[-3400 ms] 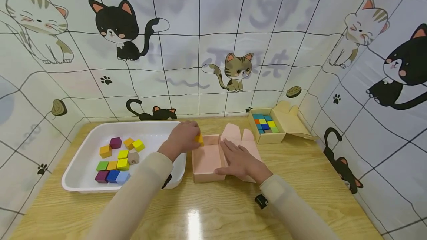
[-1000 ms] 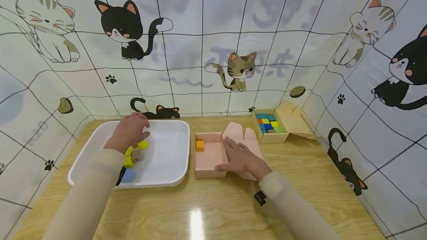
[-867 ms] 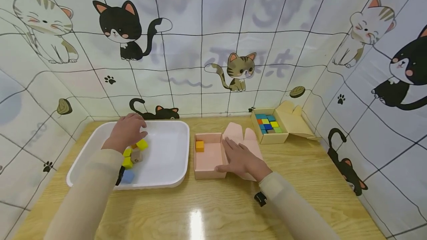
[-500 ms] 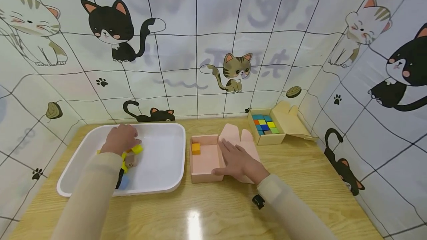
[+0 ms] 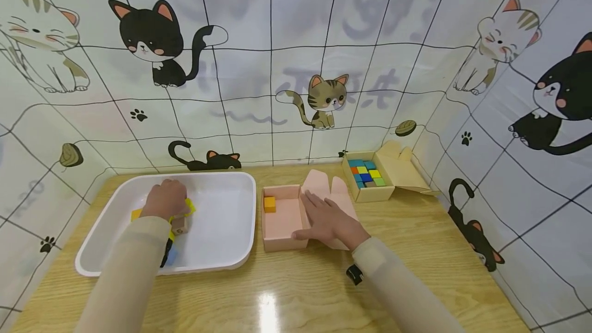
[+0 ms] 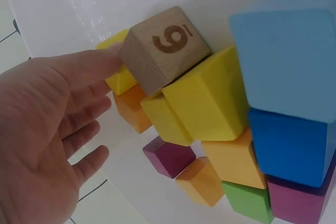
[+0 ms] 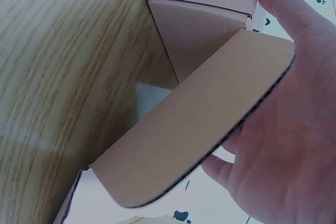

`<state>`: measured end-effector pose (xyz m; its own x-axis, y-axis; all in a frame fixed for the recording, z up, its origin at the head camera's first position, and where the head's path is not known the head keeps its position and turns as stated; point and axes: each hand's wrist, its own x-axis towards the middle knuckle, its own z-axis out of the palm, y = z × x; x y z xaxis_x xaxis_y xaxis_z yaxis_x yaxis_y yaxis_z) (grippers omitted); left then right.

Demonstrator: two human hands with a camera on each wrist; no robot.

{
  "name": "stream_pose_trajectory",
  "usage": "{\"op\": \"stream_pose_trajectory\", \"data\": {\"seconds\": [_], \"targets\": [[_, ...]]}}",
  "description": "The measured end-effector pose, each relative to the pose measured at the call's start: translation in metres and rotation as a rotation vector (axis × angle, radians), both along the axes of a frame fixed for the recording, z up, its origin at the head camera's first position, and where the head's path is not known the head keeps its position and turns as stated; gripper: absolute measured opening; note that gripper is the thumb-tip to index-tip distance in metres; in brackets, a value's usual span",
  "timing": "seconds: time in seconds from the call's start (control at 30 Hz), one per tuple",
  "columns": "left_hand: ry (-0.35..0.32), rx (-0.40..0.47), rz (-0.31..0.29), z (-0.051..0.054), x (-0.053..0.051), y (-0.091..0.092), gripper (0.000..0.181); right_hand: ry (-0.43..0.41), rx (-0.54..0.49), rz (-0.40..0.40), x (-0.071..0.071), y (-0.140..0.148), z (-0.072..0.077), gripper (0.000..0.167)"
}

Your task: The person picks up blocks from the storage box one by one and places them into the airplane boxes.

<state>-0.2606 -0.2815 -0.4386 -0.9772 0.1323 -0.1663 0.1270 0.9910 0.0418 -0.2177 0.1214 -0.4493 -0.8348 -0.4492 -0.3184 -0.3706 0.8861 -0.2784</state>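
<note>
In the white plastic tray near the left edge of the table, a yellow cube is reached by the left hand; grip cannot be told. The pink cardboard box, with one orange cube inside, is touched by the outstretched right hand.

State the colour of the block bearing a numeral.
The numbered block is light wood brown, clearest in the left wrist view.

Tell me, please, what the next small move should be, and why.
I would probably have the left hand lift the nearest yellow block out of the white tray: the hand is right at that block, and the open pink box has room beside its one orange block.
</note>
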Motion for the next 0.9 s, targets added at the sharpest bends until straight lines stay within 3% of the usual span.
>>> {"op": "stream_pose_trajectory", "data": {"seconds": [0.17,0.4,0.63,0.9], "targets": [[0.071,0.023,-0.027,0.002,-0.001,0.005,0.019,-0.010,-0.021,-0.002,-0.004,0.001,0.001,0.106],[0.123,0.068,-0.084,0.028,0.000,0.026,0.028,-0.013,-0.017,0.003,-0.004,0.001,0.004,0.107],[0.166,0.049,-0.185,0.053,0.001,0.063,0.032,-0.011,-0.016,0.003,-0.003,0.002,0.004,0.106],[0.195,0.051,-0.280,0.064,-0.001,0.113,0.033,-0.020,-0.018,-0.010,-0.003,0.001,0.004,0.107]]}}
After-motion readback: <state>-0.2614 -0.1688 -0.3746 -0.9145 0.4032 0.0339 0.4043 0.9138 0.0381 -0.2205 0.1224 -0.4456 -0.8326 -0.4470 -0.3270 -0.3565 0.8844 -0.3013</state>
